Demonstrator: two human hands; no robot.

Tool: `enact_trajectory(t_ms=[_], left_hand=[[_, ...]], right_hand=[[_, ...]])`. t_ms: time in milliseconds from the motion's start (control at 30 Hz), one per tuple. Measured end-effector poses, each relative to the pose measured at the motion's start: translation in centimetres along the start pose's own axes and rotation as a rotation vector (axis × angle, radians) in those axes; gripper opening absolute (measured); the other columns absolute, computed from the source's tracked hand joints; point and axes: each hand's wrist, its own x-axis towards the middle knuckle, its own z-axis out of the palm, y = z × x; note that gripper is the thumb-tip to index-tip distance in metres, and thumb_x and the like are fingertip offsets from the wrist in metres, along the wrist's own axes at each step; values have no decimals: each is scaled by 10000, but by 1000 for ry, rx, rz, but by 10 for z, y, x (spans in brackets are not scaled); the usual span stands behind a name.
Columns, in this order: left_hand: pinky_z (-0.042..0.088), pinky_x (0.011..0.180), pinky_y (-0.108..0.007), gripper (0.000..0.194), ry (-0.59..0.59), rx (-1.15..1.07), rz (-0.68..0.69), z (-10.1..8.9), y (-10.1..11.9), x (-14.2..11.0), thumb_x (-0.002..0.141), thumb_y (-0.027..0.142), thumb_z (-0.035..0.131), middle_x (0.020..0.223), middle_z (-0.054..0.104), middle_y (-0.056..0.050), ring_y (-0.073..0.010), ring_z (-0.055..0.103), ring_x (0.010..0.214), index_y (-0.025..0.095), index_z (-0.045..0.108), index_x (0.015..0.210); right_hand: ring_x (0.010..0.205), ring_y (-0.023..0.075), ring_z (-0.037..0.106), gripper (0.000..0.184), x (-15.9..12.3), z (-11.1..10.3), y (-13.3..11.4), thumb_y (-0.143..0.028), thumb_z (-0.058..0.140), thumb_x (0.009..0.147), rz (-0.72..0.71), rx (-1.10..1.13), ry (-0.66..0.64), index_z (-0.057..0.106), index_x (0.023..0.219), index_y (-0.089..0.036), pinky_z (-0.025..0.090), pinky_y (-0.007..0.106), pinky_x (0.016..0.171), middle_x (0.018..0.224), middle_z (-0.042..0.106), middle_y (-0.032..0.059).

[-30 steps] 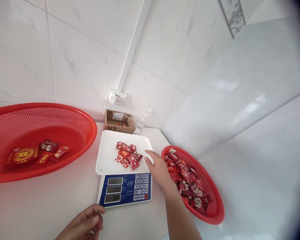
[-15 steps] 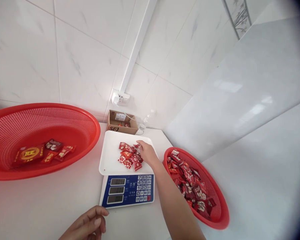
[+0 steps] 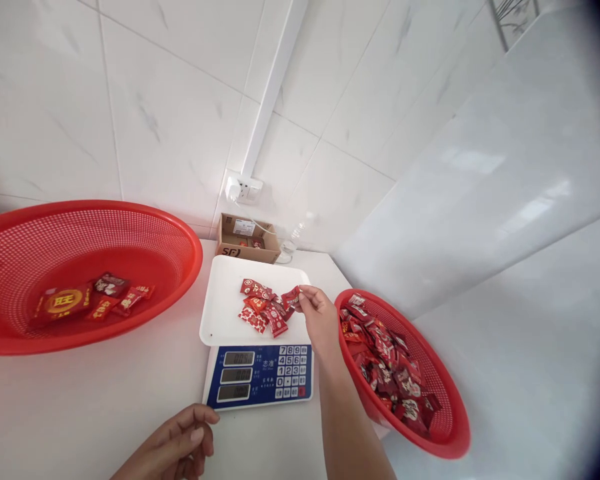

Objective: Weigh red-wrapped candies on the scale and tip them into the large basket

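Observation:
A blue and white digital scale (image 3: 258, 375) stands on the white counter, its white pan (image 3: 225, 313) bearing a small pile of red wrapped candies (image 3: 260, 308). My right hand (image 3: 319, 316) hovers over the pan's right edge and pinches one red candy (image 3: 291, 297) between thumb and fingers. Just right of that hand sits a small red mesh basket (image 3: 450, 427) full of red wrapped candies (image 3: 385, 360). My left hand (image 3: 173, 448) rests on the counter in front of the scale, fingers loosely curled and holding nothing that I can see.
A large red mesh basket (image 3: 180, 227) at the left holds a few red packets (image 3: 87, 301). A small cardboard box (image 3: 247, 240) stands against the tiled wall behind the scale, under a white wall socket (image 3: 244, 189) with a cable. A white wall rises at the right.
My right hand reached from beside the small basket onto the candy pile, closed on one candy, and has drawn back to the pan's right edge with it. My left hand has stayed put.

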Motion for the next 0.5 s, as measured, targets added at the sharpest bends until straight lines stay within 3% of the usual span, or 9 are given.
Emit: enact_trajectory(t_ms=[167, 300, 500], left_hand=[[346, 612, -268, 426, -31, 103, 21, 0, 0, -2, 627, 573, 728, 711, 583, -2, -112, 474, 598, 207, 636, 826], [352, 598, -283, 490, -16, 178, 106, 8, 2, -7, 633, 637, 684, 747, 584, -12, -129, 473, 591, 234, 629, 905], [372, 681, -295, 417, 21, 686, 201, 26, 12, -12, 752, 643, 532, 769, 556, -25, -190, 475, 733, 244, 625, 831]], right_hand=[[710, 158, 634, 280, -50, 1, -19, -398, 595, 764, 38, 36, -38, 651, 938, -186, 534, 319, 704, 856, 697, 49], [695, 165, 648, 232, -103, 13, -16, -365, 573, 795, 50, 27, -222, 682, 912, -196, 537, 289, 660, 806, 705, 52], [794, 155, 658, 224, -156, 29, 5, -295, 505, 858, 8, -35, -391, 695, 946, -216, 523, 257, 723, 889, 715, 58]])
